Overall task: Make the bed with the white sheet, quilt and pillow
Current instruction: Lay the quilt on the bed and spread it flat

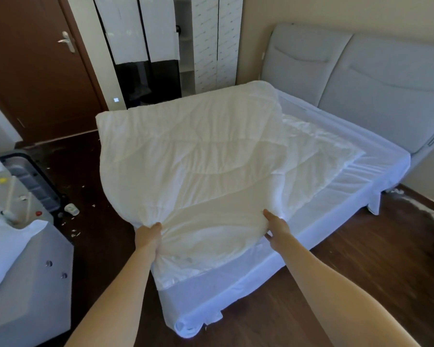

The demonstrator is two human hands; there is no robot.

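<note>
Head view. Quilt (198, 166): white, soft and limp, probably light; billowed above the bed (273, 266), far edge lifted toward 11 o'clock. White sheet (376, 171): already over the mattress. Left hand (148, 236): grip clamped on the near edge at 7 o'clock. Right hand (277, 227): grip clamped on the same edge at 5 o'clock. Best held at edges or corners. Pillow: not seen.

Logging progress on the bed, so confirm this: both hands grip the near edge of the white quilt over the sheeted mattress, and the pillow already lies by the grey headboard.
Wrong on the pillow. The head view shows no pillow by the grey headboard. The rest holds: left hand and right hand grip the white quilt over the sheeted mattress.
</note>
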